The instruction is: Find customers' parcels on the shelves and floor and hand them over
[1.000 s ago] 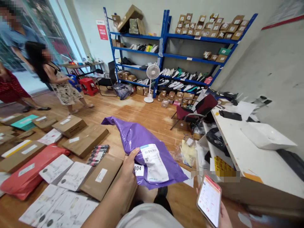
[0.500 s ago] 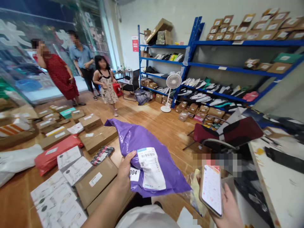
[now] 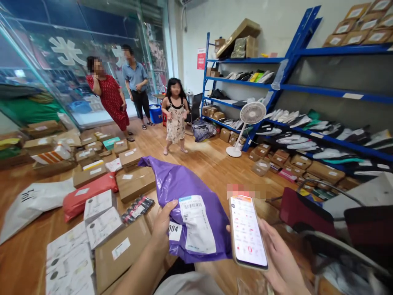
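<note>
My left hand [image 3: 162, 223] grips the left edge of a purple plastic mailer bag [image 3: 199, 184], thumb on top. On the bag are a white shipping label [image 3: 198, 225] with a barcode and a smaller tag [image 3: 175, 231] reading 004. My right hand [image 3: 276, 254] is closed around a smartphone [image 3: 249, 235], whose lit screen with rows of icons faces me. The phone's left side overlaps the right end of the bag. Some fingers of both hands are hidden behind what they hold.
Cardboard boxes [image 3: 123, 250], white printed boxes [image 3: 69, 262] and a red parcel [image 3: 89, 196] cover the left. Blue shelving [image 3: 334, 92] with parcels lines the wall. A white fan [image 3: 252, 112] stands before it, a dark red chair [image 3: 307, 213] at right. Three people [image 3: 175, 112] stand ahead.
The phone has moved left, up to the bag's right end. My view has turned left, and the person in the patterned dress has come nearer. The left hand keeps its hold.
</note>
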